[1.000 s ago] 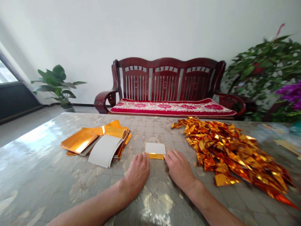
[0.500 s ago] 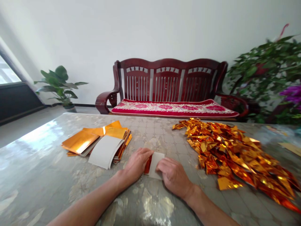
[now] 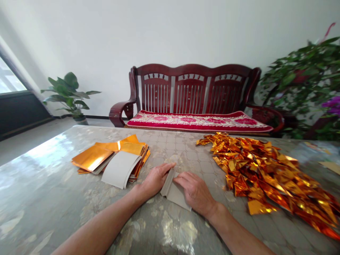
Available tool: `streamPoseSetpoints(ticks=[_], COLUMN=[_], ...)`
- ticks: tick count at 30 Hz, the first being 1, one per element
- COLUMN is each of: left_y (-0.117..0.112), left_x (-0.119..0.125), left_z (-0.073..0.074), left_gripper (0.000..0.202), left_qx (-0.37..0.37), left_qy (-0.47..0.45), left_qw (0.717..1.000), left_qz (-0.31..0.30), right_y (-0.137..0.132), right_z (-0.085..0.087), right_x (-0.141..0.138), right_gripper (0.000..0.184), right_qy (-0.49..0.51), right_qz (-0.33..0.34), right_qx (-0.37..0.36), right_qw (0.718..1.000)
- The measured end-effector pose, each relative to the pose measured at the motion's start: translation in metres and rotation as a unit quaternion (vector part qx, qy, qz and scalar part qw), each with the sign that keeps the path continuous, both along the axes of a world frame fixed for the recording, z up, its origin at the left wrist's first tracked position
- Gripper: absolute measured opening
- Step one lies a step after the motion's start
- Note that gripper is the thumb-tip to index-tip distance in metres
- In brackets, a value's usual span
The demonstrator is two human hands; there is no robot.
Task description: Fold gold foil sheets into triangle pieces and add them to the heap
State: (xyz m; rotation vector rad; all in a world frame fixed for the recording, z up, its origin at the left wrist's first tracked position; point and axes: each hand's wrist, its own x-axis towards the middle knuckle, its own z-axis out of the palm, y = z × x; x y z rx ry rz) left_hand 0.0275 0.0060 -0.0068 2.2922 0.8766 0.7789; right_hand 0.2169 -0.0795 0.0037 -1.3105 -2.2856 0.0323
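A sheet of foil paper (image 3: 178, 195) lies on the table between my hands, its plain grey side up. Along its left side runs a raised, folded ridge, set at a slant. My left hand (image 3: 157, 177) grips that folded edge near its far end, thumb and fingers together. From the right, my right hand (image 3: 196, 191) is closed at the sheet, fingertips pressed against the ridge; part of the paper is hidden under it. To the left lies a stack of gold foil sheets (image 3: 92, 156), with several grey-side-up sheets (image 3: 120, 169) on its front.
A large heap of folded orange-gold foil pieces (image 3: 255, 166) spreads over the right of the patterned table (image 3: 79, 219). Clear plastic (image 3: 316, 150) lies at the far right. Behind stand a wooden bench (image 3: 188, 92) and potted plants (image 3: 70, 94).
The sheet has turned to a slant, and the orange strip that showed at its left is out of sight. A grey ridge now stands there, and my right fingers have moved left to it.
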Motion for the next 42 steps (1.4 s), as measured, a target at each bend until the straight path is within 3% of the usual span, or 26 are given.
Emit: streamPoseSetpoints(ticks=[5,11,15,17,21,24,29,32,37,42], left_y=[-0.003,0.0,-0.012,-0.027,-0.061,-0.07,-0.063,-0.06,-0.061,-0.062], left_x=[-0.001,0.002,-0.005,-0.01,-0.008,0.003,0.009,0.006,0.003,0.004], left_z=[0.003,-0.001,0.009,0.017,0.027,0.026,0.023,0.024,0.029,0.031], left_gripper=[0.038,0.04,0.042,0.036,0.034,0.033,0.024,0.024,0.027,0.041], left_qx=[0.022,0.03,0.12,0.18,0.203,0.169,0.189,0.202,0.195,0.192], left_qy=[0.023,0.01,-0.057,-0.057,0.07,0.165,0.264,0.278,0.282,0.283], left_qw=[0.999,0.999,0.988,0.981,0.972,0.971,0.946,0.939,0.939,0.94], left_qz=[-0.008,0.017,0.074,0.045,-0.1,-0.044,0.015,0.03,0.016,0.019], right_y=[-0.002,0.001,0.002,0.001,0.001,0.0,-0.004,-0.006,-0.008,-0.009], right_z=[0.001,0.002,0.002,0.002,0.004,0.005,0.01,0.018,0.032,0.025], right_x=[-0.003,-0.006,-0.006,-0.006,-0.006,-0.006,0.001,0.013,0.04,0.04], right_gripper=[0.04,0.014,0.008,0.006,0.007,0.009,0.013,0.006,0.032,0.018], right_qy=[0.003,-0.062,-0.1,-0.119,-0.154,-0.169,-0.155,-0.132,-0.104,-0.121], right_qz=[-0.021,-0.026,-0.055,-0.077,-0.143,-0.161,-0.151,-0.103,0.004,-0.003], right_qx=[0.014,0.048,0.083,0.09,0.076,0.059,0.028,-0.022,-0.099,-0.073], right_qw=[1.0,0.997,0.99,0.986,0.975,0.971,0.976,0.986,0.99,0.99])
